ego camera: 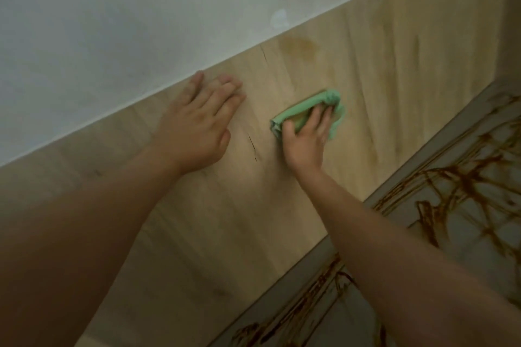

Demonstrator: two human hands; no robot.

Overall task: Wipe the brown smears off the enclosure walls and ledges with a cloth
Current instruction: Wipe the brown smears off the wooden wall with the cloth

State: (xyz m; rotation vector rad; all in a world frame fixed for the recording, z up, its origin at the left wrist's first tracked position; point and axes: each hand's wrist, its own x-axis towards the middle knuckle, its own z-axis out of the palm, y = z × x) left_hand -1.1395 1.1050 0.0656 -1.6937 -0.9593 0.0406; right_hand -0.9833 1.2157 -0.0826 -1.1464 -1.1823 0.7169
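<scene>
A white wall (112, 22) is seen above, met along a slanted edge by a wood panel (394, 51). Thin dark cracks (253, 146) and a faint brown stain (296, 46) are seen in the panel. Below right, a grey ledge (451, 135) and a pale floor (465, 248) are streaked with brown lines (465, 177). The room is dimly lit.

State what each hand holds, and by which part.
Right hand holds the green cloth, fingers across its middle; left hand, flat on the panel, holds nothing.

Wood-grain panel (225, 220) (brown-stained near its top) carries a folded green cloth (298, 110).
</scene>
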